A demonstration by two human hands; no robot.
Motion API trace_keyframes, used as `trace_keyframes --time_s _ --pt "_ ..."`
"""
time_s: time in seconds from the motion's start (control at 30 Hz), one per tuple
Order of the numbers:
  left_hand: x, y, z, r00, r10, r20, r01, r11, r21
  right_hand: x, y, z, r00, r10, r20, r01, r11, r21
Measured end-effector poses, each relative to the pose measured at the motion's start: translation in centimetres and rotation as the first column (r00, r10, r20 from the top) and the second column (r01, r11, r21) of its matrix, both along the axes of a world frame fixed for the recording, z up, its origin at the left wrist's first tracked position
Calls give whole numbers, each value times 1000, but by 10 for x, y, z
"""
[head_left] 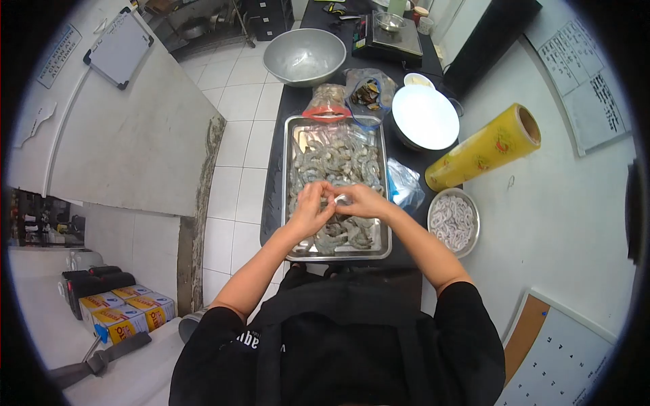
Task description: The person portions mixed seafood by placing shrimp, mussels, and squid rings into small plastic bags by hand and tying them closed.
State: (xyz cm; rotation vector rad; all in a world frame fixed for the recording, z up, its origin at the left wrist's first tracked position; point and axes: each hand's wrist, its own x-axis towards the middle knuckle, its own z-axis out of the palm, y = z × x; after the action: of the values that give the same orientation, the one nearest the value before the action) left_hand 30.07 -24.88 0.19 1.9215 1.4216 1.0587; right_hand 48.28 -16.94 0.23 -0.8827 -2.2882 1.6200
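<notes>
Step in hand, we judge: both our hands working one small pale pc. (344, 199), prob. shrimp, above tray; next move likely calls for firm pinch, slick surface. L hand (308, 208): fingers curled, tips together at pc. R hand (362, 201): thumb & fingers pinched round same pc.; exact contact can't tell. Tray (338, 256): rect., shiny metal, raised rim. Grey shrimp (332, 160): curled, glossy, heaped. Bowl (474, 245), R side: round, metal, w/ pale curled pcs. (452, 220). Roll (477, 152): yellow, cylindrical, hollow core.
</notes>
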Motion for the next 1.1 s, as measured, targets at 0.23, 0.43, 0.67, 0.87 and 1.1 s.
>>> trace_keyframes --time_s 0.23,0.43,0.67,0.87,1.1 --pt "-90 50 -66 988 141 -69 -151 973 -172 -90 65 -90 964 -149 222 32 889 457" --pt "-148 85 -86 918 274 286 -182 934 -309 -159 202 -88 797 -586 -146 601 745 291" --pt "-175 38 -132 954 259 152 -141 834 -533 -216 296 -76 369 -839 -400 907 231 352" --pt "-181 35 -131 975 179 131 -77 827 -557 -119 102 -56 289 -815 -503 957 267 118" --pt "-77 68 -90 952 -287 -101 282 957 -64 94 -35 -122 226 -974 2 842 197 503"
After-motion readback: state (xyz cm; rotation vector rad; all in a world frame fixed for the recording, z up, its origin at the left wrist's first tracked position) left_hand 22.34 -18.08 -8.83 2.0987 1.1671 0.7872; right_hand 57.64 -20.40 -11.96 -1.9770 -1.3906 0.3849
